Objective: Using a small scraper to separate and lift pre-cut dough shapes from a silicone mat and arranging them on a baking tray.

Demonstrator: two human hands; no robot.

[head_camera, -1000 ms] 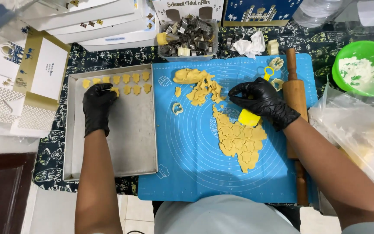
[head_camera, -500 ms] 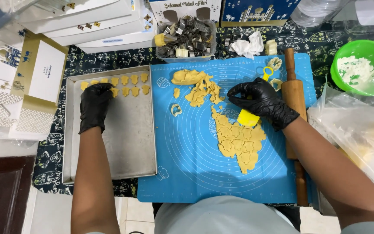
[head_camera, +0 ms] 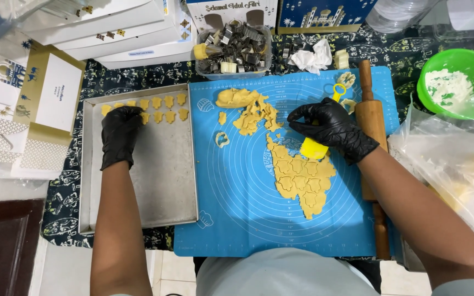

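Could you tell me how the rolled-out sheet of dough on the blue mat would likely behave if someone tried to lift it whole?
The dough sheet looks thin and is scored through with cutter outlines, so it would probably sag and tear along them. It lies flat on the blue mat and may cling somewhat. The right hand holds a yellow cutter at its top edge.

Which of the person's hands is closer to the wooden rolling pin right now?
Right. The right hand holds a yellow cutter on the blue mat, just beside the rolling pin. The left hand rests in the metal tray, far across the mat.
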